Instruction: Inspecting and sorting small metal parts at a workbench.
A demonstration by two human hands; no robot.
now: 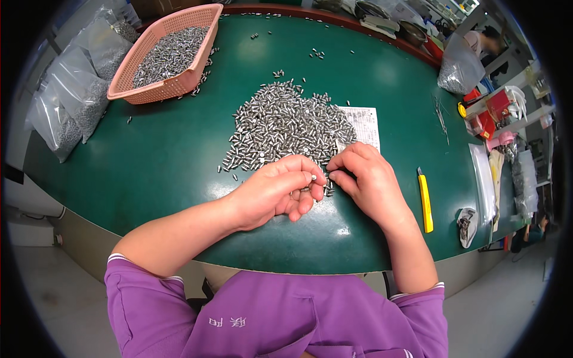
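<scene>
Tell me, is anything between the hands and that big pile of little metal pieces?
Nothing visible is. The left hand and right hand rest at the near edge of the pile of small metal pieces, fingertips together over a few pieces. The yellow utility knife lies off to the right.

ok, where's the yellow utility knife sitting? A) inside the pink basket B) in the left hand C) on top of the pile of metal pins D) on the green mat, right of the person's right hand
D: the yellow utility knife lies flat on the green mat, apart from the right hand on its right side.
</scene>
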